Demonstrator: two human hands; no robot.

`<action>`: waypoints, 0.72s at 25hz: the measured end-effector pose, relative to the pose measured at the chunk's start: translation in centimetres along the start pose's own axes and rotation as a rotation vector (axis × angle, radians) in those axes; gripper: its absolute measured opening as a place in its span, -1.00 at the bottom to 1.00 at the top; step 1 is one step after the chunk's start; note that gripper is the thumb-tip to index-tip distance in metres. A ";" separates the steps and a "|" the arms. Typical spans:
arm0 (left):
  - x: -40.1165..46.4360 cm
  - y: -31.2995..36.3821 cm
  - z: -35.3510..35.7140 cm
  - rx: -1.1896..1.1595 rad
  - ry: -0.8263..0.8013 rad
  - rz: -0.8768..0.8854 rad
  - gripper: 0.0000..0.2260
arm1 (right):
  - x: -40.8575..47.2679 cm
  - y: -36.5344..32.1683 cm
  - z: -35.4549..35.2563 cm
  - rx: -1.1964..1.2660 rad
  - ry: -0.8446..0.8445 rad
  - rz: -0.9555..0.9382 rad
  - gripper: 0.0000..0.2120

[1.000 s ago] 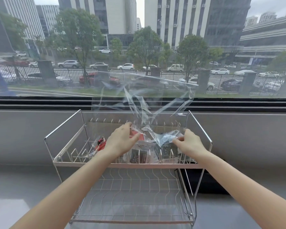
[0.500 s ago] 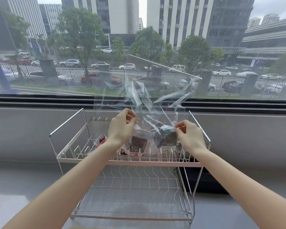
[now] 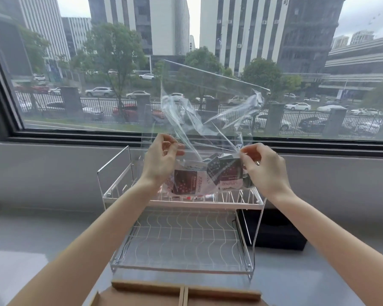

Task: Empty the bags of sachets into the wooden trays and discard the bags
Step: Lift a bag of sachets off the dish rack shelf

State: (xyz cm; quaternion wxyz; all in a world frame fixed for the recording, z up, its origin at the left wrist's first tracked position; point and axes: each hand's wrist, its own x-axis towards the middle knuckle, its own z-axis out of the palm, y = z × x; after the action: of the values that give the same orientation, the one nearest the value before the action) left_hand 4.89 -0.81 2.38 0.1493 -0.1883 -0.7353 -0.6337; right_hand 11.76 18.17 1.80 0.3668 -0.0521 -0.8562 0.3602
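Observation:
A clear plastic bag [image 3: 208,111] hangs in the air above the top shelf of a white wire rack [image 3: 181,204]. My left hand [image 3: 161,160] pinches its left side and my right hand [image 3: 263,166] pinches its right side. Several red-and-white and dark sachets [image 3: 208,177] sit bunched in the bag's bottom, between my hands. The far edges of two wooden trays [image 3: 186,290] show at the bottom of the view, in front of the rack.
The rack's lower shelf [image 3: 184,241] is bare wire. A black box [image 3: 276,233] sits on the grey sill to the right of the rack. A wide window [image 3: 75,85] runs behind, close to the bag's top.
Both hands have lifted the bag of sachets up off the rack's top shelf. The view has dropped, bringing the wooden trays into sight.

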 end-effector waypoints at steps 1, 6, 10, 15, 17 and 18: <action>-1.1 -0.2 -0.2 -0.032 0.010 0.003 -0.86 | -1.3 -0.1 -0.2 0.012 -0.006 -0.005 -0.86; -8.5 -3.1 -1.1 -0.137 -0.013 -0.046 -0.85 | -9.8 1.1 -0.3 0.092 -0.045 0.047 -0.91; -14.8 -7.0 -1.6 -0.188 -0.095 -0.155 -0.85 | -17.0 3.9 0.6 0.164 -0.129 0.172 -0.90; -20.9 -10.7 -1.6 -0.133 -0.155 -0.317 -0.87 | -23.8 7.2 1.9 0.204 -0.255 0.395 -0.80; -22.5 -11.8 -1.6 -0.100 -0.162 -0.398 -0.87 | -25.4 8.1 2.5 0.177 -0.286 0.439 -0.80; -23.1 -12.2 -1.6 -0.088 -0.159 -0.438 -0.86 | -26.0 8.4 2.8 0.172 -0.302 0.459 -0.79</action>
State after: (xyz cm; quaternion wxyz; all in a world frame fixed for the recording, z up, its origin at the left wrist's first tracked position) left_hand 19.59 -5.97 -18.62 -0.0584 -0.0797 -0.7398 -0.6656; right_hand 27.26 13.52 -20.35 0.1472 -0.1592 -0.8332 0.5087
